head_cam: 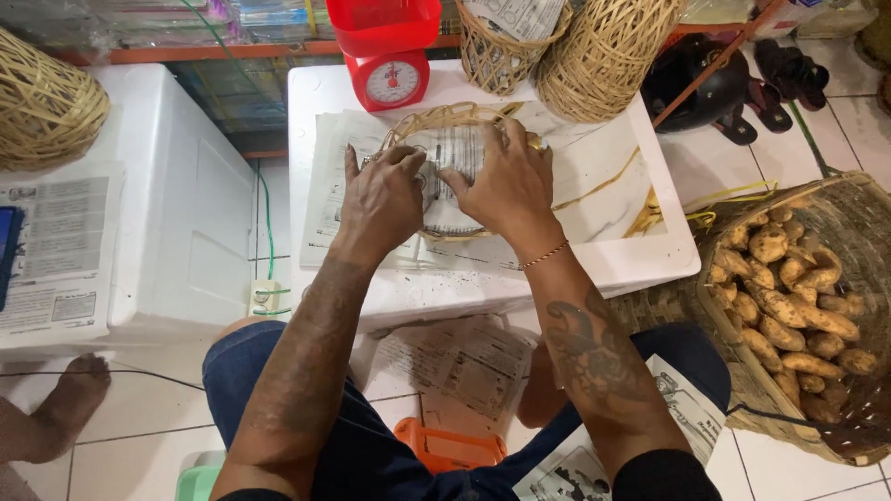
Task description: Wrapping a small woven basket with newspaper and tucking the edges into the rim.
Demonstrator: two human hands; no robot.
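Atop white foam, left hand (382, 199) and right hand (506, 181) press newspaper (455, 153) flat, fingers spread, inside round woven basket (436, 119).

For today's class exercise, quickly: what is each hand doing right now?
Left hand: open, fingers pressing the newspaper inside the basket.
Right hand: open, flat on the same newspaper.

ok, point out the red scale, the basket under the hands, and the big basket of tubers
red scale (393, 82), head view, on its round dial.
small woven basket (444, 115), head view, on its far rim.
big basket of tubers (858, 218), head view, on its inner wall.
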